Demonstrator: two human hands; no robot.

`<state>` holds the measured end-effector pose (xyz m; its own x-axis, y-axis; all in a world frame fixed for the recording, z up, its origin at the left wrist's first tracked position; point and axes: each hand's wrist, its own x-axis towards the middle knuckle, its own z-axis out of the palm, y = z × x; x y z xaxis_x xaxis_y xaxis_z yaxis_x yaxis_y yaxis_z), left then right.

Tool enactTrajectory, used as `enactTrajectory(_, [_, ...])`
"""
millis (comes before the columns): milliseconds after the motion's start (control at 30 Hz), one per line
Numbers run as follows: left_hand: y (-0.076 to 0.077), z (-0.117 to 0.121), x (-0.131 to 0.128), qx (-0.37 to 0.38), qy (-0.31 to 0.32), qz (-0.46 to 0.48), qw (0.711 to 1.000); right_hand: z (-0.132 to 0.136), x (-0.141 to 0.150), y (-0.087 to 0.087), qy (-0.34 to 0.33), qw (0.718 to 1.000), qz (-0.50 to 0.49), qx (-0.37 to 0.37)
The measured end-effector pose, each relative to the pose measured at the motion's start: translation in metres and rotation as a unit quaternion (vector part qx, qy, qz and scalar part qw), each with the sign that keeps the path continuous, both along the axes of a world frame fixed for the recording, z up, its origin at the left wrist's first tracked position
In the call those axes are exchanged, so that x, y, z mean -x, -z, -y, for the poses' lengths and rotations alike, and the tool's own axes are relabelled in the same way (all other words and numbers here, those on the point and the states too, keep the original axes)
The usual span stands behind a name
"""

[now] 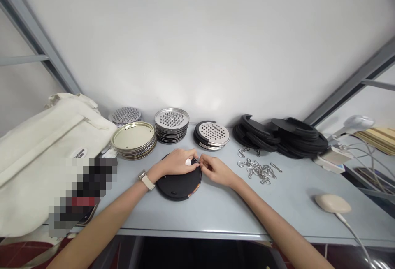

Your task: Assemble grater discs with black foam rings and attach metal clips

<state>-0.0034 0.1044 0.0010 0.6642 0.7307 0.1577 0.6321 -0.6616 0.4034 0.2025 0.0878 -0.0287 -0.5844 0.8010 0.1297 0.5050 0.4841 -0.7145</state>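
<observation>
Head view: the black disc (179,184) lies flat on the tabletop (230,217), just below the centre of the frame, and both my hands meet at its upper-right rim. My left hand (179,163) comes in from the lower left and covers the disc's upper part, fingers bent, thumb and forefinger drawn near each other at that rim; whether they truly pinch anything, I cannot tell. My right hand (217,170) reaches in from the lower right, thumb and forefinger brought together just at the edge. What sits between those tips is hidden from me.

A small bright bit (196,161) shows between my two sets of fingertips, too small to name or to read its direction. That narrow meeting place is the relation that counts: the disc lies beneath my left palm and to the left of my right grip, so my left hand is the nearer to its middle. Being round, the disc gives me no long axis to line up with; a shiny strip of edge shows at its lower right.

Loose metal clips (261,172) lie right of my right hand, well apart from the disc. Behind, a black-rimmed grater stack (214,133) stands near the middle of the frame.
</observation>
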Motion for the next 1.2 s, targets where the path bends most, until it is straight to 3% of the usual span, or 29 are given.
enactTrajectory(400, [0.001, 0.000, -0.001, 0.002, -0.004, 0.007, 1.000, -0.001, 0.002, 0.000, 0.021, 1.000, -0.008, 0.009])
enactTrajectory(1200, [0.003, -0.006, -0.001, 0.040, -0.008, 0.030, 0.999, 0.009, 0.012, -0.003, 0.061, 0.977, 0.133, -0.156])
